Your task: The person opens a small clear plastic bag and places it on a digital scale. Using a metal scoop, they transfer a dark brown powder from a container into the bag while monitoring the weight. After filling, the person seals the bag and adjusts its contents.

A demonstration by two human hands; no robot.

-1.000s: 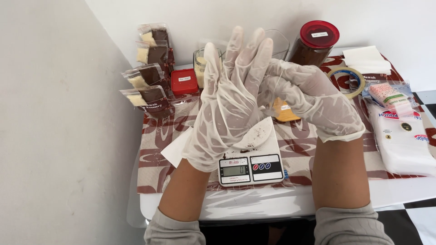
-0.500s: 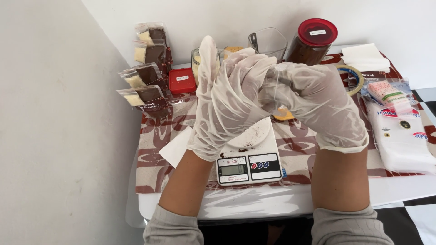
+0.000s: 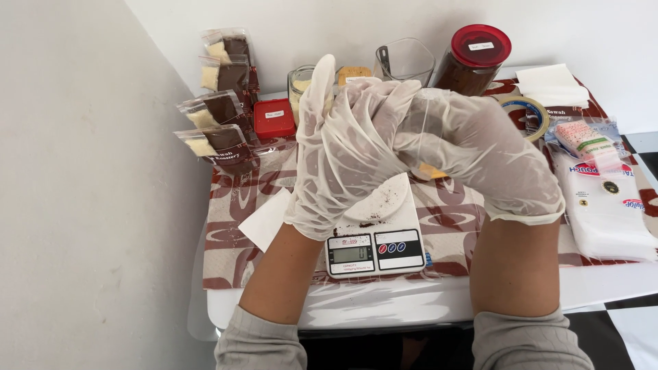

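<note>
gloved hands meet above a kitchen scale

the small white table [image 3: 439,301] carries a brown-and-cream patterned cloth [image 3: 240,233]. above its centre the left hand [image 3: 349,154] and right hand [image 3: 480,154] meet, both in thin translucent gloves. the left hand is half open, fingers up toward twelve o'clock. the right hand's fingers curl around the left hand's fingers, gripping the glove there; neither hand holds anything else. directly below them, toward six o'clock, lies the white digital scale [image 3: 375,236], its platform dusted with brown specks. at four o'clock sits a white packet [image 3: 606,219]. at one o'clock stands a jar [image 3: 476,62] of brown powder with a red lid. at ten o'clock a stack of clear pouches [image 3: 219,96] holds brown and pale contents, a small red box [image 3: 273,118] beside it. a tape roll [image 3: 526,113] lies at two o'clock.
</note>
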